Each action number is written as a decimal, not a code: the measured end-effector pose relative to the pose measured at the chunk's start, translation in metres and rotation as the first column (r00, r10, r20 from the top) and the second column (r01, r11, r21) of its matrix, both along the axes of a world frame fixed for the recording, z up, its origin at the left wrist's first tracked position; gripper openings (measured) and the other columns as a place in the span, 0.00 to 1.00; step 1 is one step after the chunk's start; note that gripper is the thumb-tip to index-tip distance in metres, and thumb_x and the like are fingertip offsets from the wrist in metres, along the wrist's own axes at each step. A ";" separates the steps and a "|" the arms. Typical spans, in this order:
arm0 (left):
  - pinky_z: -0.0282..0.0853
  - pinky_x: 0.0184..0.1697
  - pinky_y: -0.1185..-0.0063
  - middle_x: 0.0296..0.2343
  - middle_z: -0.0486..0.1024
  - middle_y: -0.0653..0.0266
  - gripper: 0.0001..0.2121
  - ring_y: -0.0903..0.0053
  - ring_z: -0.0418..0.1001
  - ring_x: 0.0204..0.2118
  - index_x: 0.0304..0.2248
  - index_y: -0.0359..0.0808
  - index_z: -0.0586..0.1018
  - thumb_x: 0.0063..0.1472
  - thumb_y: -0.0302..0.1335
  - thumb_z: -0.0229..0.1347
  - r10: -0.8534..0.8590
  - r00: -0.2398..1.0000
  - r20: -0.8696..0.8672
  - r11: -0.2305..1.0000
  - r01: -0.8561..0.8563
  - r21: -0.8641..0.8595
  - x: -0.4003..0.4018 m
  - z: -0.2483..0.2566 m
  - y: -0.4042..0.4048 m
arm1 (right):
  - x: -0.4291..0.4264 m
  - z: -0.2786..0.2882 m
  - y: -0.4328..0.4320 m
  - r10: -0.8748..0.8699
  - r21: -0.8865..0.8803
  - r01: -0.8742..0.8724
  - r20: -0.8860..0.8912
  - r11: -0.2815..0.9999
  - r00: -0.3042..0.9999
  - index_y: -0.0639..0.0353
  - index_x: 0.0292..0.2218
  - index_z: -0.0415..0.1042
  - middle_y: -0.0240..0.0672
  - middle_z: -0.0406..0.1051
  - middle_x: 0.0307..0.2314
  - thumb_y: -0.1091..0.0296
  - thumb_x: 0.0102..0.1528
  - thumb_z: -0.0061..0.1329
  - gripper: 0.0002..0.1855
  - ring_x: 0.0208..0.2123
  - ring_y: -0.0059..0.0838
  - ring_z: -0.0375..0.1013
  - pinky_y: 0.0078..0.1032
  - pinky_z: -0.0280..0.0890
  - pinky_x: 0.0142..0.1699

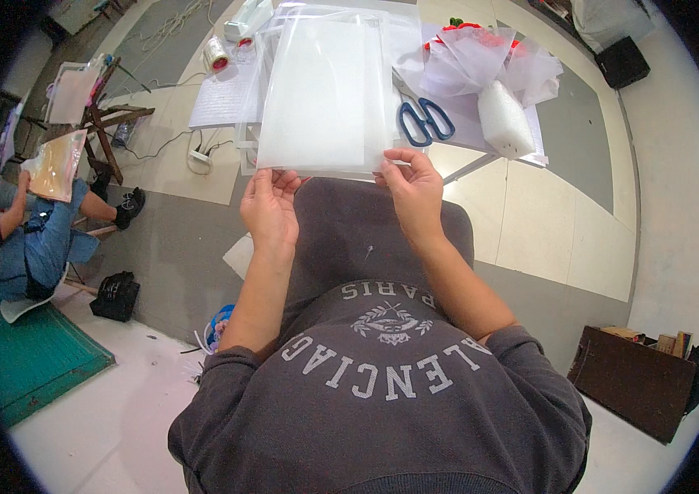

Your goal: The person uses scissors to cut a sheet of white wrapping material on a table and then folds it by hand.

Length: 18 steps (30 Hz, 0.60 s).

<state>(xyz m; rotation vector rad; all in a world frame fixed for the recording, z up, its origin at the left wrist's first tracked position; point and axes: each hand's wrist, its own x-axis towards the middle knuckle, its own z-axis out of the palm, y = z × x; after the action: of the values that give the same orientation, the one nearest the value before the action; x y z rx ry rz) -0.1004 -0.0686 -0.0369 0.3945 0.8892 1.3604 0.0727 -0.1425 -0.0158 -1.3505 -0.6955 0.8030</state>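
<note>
Both hands pinch the near edge of translucent white wrapping sheets (318, 99) that lie on the table before me. My left hand (272, 207) grips the near left corner between thumb and fingers. At the near right corner, my right hand (412, 188) holds the edge with its thumb and bent fingers. Just beyond my right hand lie scissors with dark blue handles (426, 121), their blades partly covered. Right of them is a bouquet wrapped in white mesh (470, 62) with red parts showing, and a white foam-wrapped bundle (506, 120) at its base.
Rolls of clear tape (217, 55) rest at the table's back left. A power strip (199, 158) with cables lies on the floor at left. Further left sits a person (47, 241) holding a yellowish sheet. A dark brown box (633, 383) stands at the right.
</note>
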 end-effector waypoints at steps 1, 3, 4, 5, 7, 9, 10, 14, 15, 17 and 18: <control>0.72 0.33 0.77 0.27 0.72 0.61 0.06 0.75 0.73 0.28 0.32 0.31 0.71 0.62 0.25 0.47 -0.001 1.000 0.004 1.000 0.001 0.000 0.000 0.000 0.000 | 0.000 0.001 0.000 -0.008 0.002 0.008 -0.003 1.000 1.000 0.70 0.34 0.70 0.36 0.64 0.36 0.78 0.53 0.47 0.06 0.28 0.24 0.74 0.19 0.69 0.33; 0.72 0.33 0.77 0.27 0.72 0.61 0.05 0.74 0.73 0.28 0.33 0.31 0.70 0.62 0.25 0.48 -0.012 1.000 0.019 1.000 0.011 0.007 0.000 -0.001 0.000 | -0.001 0.002 0.001 -0.024 0.007 0.024 -0.008 1.000 1.000 0.70 0.34 0.70 0.36 0.64 0.36 0.78 0.53 0.47 0.06 0.28 0.24 0.74 0.19 0.69 0.33; 0.72 0.32 0.77 0.27 0.72 0.61 0.05 0.74 0.73 0.28 0.34 0.31 0.70 0.61 0.24 0.48 -0.017 1.000 0.026 1.000 0.016 0.010 0.000 -0.001 0.001 | -0.001 0.001 0.001 -0.023 0.013 0.023 -0.007 1.000 1.000 0.70 0.34 0.70 0.36 0.64 0.36 0.78 0.53 0.46 0.06 0.28 0.24 0.74 0.19 0.69 0.33; 0.72 0.32 0.76 0.27 0.72 0.60 0.05 0.74 0.74 0.27 0.34 0.31 0.69 0.61 0.24 0.48 -0.015 1.000 0.027 1.000 0.014 0.022 0.000 -0.002 0.001 | -0.001 -0.001 0.001 -0.022 0.019 0.022 -0.006 1.000 1.000 0.70 0.34 0.70 0.36 0.64 0.35 0.78 0.53 0.46 0.06 0.28 0.24 0.74 0.19 0.69 0.33; 0.73 0.32 0.76 0.27 0.72 0.60 0.05 0.73 0.74 0.27 0.35 0.31 0.68 0.61 0.23 0.49 -0.011 1.000 0.030 0.999 0.010 0.045 -0.001 -0.003 0.001 | 0.000 -0.003 0.001 -0.021 0.026 0.021 -0.002 0.999 1.000 0.70 0.34 0.70 0.36 0.64 0.35 0.78 0.53 0.46 0.06 0.28 0.24 0.74 0.19 0.69 0.34; 0.73 0.34 0.76 0.28 0.72 0.60 0.05 0.73 0.74 0.29 0.35 0.33 0.69 0.59 0.23 0.50 -0.009 0.999 0.030 0.998 0.007 0.056 -0.002 -0.005 0.001 | 0.000 -0.005 0.002 -0.020 0.028 0.020 0.004 0.999 1.000 0.70 0.34 0.70 0.36 0.64 0.35 0.79 0.53 0.46 0.06 0.28 0.24 0.74 0.18 0.69 0.34; 0.73 0.35 0.76 0.29 0.72 0.60 0.05 0.72 0.74 0.30 0.34 0.33 0.70 0.59 0.23 0.51 -0.008 0.999 0.031 0.998 0.006 0.062 -0.003 -0.006 0.001 | -0.001 -0.004 0.001 -0.021 0.031 0.020 0.005 0.999 1.000 0.70 0.34 0.70 0.36 0.64 0.35 0.79 0.53 0.46 0.06 0.28 0.24 0.74 0.18 0.69 0.34; 0.73 0.33 0.76 0.28 0.72 0.60 0.05 0.72 0.74 0.29 0.35 0.33 0.68 0.59 0.22 0.51 -0.004 1.000 0.018 0.999 0.003 0.045 -0.004 -0.004 0.001 | -0.002 -0.001 0.001 -0.028 0.033 0.028 0.015 0.999 0.999 0.69 0.34 0.70 0.35 0.64 0.35 0.79 0.53 0.46 0.05 0.28 0.24 0.74 0.18 0.69 0.34; 0.72 0.32 0.76 0.28 0.72 0.60 0.06 0.72 0.74 0.28 0.35 0.33 0.67 0.59 0.22 0.51 0.002 1.000 0.006 0.999 -0.002 0.035 -0.003 -0.003 0.001 | -0.002 -0.001 0.001 -0.031 0.032 0.031 0.019 0.999 0.999 0.69 0.34 0.70 0.35 0.64 0.35 0.79 0.53 0.46 0.05 0.28 0.24 0.74 0.18 0.69 0.34; 0.72 0.31 0.76 0.28 0.72 0.59 0.06 0.72 0.74 0.27 0.35 0.33 0.67 0.59 0.23 0.50 -0.004 1.000 -0.001 1.000 0.004 0.016 -0.004 -0.002 0.001 | -0.002 -0.003 0.001 -0.030 0.040 0.029 0.023 0.999 0.999 0.69 0.35 0.69 0.35 0.64 0.35 0.79 0.53 0.46 0.06 0.28 0.24 0.74 0.18 0.69 0.33; 0.71 0.31 0.76 0.28 0.72 0.59 0.06 0.72 0.73 0.27 0.35 0.33 0.67 0.59 0.23 0.50 -0.016 1.000 0.004 1.000 0.016 0.007 -0.005 -0.001 0.001 | -0.003 -0.002 0.001 -0.030 0.043 0.028 0.026 0.999 0.999 0.69 0.35 0.69 0.35 0.64 0.35 0.79 0.53 0.46 0.07 0.28 0.24 0.74 0.18 0.69 0.33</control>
<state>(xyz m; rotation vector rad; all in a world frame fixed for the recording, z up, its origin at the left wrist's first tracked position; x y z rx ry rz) -0.1053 -0.0673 -0.0382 0.4028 0.8766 1.3498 0.0700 -0.1413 -0.0177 -1.3319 -0.7087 0.7443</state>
